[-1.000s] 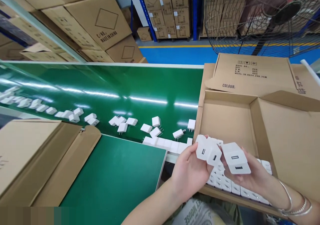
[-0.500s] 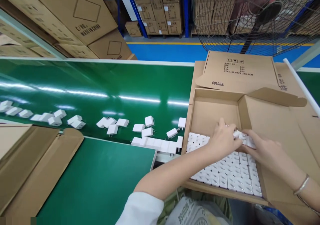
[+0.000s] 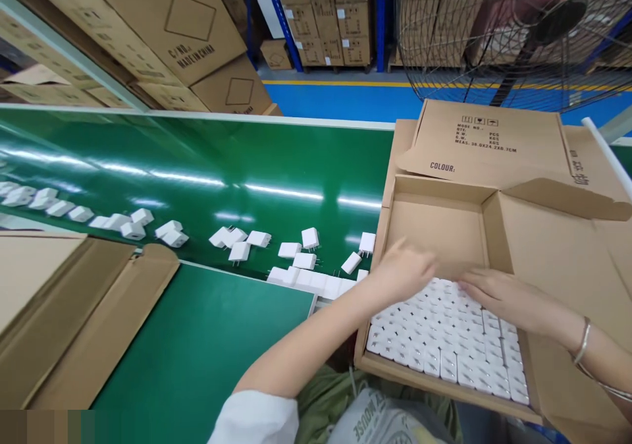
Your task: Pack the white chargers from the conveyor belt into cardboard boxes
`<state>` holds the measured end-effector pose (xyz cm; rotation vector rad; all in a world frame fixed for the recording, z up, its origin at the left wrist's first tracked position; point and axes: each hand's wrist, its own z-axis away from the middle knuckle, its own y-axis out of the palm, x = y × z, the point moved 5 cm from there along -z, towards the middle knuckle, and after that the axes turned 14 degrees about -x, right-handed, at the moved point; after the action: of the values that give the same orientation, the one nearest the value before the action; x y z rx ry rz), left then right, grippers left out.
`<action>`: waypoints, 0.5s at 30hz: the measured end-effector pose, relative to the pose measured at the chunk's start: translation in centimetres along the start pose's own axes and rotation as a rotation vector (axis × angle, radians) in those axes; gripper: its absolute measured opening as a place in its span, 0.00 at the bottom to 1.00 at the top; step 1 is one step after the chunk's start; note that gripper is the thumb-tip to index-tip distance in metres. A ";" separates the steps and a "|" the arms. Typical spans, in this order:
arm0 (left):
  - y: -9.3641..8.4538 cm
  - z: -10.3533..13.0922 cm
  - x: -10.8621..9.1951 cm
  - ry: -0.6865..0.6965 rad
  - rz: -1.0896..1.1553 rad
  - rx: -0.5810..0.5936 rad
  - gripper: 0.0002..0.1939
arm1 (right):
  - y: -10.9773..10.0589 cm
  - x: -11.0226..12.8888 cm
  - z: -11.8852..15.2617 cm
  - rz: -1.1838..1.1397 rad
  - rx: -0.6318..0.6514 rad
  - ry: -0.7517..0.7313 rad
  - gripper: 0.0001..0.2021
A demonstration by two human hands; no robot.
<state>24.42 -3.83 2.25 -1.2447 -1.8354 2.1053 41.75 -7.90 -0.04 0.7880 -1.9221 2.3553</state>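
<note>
Two bare hands are over the open box (image 3: 439, 223), whose near part is filled with rows of white chargers (image 3: 444, 332), prongs up. The left hand (image 3: 407, 269), blurred, is at the far left of the rows with its fingers curled; whether they grip anything cannot be told. The right hand (image 3: 498, 292), a bangle (image 3: 583, 342) on its wrist, lies low along the far edge of the rows, fingers stretched toward the left hand; the palm's underside is hidden, so any hold there cannot be told. Left of the box, loose chargers (image 3: 310, 238) lie scattered on the green belt (image 3: 296, 154), beside a straight line (image 3: 306, 279) of others.
</note>
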 end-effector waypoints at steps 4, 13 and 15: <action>-4.1 3.6 7.9 -0.437 -0.210 -0.247 0.15 | -2.5 5.3 -5.4 0.247 -0.357 -0.162 0.15; 0.4 6.0 12.5 -0.567 -0.283 -0.117 0.10 | 4.5 14.7 -18.4 0.457 -0.090 -0.028 0.13; -1.0 6.8 13.3 -0.624 -0.251 -0.193 0.10 | 6.1 14.5 -19.0 0.467 -0.045 -0.008 0.13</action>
<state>10.94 -1.69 -4.05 -0.3421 -2.3182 2.3769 20.01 3.58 -2.55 0.3717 -2.3682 2.5265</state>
